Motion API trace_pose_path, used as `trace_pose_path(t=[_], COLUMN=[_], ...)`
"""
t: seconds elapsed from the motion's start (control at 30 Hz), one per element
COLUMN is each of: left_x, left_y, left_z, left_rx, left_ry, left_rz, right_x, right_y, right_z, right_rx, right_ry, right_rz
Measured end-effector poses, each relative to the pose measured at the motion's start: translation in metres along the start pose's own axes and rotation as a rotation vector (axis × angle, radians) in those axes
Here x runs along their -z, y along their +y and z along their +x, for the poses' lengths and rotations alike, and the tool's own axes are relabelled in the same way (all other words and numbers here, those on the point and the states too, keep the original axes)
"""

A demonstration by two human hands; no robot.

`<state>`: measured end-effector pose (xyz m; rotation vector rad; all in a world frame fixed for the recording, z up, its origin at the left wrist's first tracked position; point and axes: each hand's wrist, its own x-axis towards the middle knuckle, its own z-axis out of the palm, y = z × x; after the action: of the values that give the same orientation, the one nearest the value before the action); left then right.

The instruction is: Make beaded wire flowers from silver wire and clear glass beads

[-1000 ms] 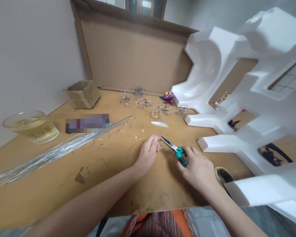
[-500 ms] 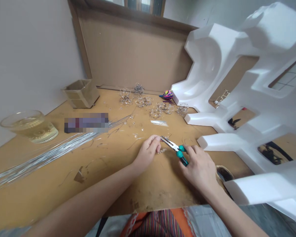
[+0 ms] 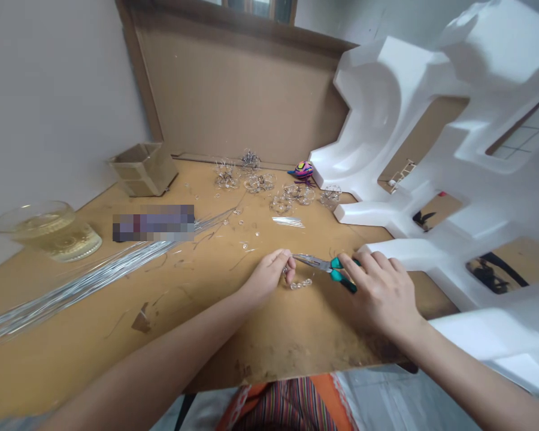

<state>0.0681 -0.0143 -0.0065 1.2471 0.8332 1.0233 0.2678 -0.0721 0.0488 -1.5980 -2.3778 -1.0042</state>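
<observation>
Pliers (image 3: 317, 262), teal-gripped steel, in right hand (image 3: 379, 293); coiled wire (image 3: 300, 284) beside.

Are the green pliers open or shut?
The needle-nose pliers look shut: their long silver jaws lie together, tips by the left hand, and the right hand grips the teal handles.

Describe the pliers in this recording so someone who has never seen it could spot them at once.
On the tan work table, left of the white foam packing, find the person's right hand. It holds needle-nose pliers. Unlike the clear wire loops just below them, they have bright teal grips and slim metal jaws pointing at the left hand.
</observation>
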Motion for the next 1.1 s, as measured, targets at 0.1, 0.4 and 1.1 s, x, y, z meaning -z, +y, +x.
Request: trace_pose_path(t=[0.1,0.4,1.1], left_x=[0.000,-0.002,-0.002], left_y=[0.000,0.009,-0.001], left_z=[0.000,-0.005,0.002], left_rx=[0.016,-0.069,-0.047], left_ry=[-0.033,-0.036,-0.104], left_rz=[-0.012,0.079,-0.158], right_x=[0.006,0.013,0.025], right_y=[0.011,0.028,0.031], right_z=[0.005,0.019,0.023], right_rx=[0.083,0.097,0.179], right_ry=[-0.005,-0.066,-0.062], right_rz=[-0.010,0.147,0.105])
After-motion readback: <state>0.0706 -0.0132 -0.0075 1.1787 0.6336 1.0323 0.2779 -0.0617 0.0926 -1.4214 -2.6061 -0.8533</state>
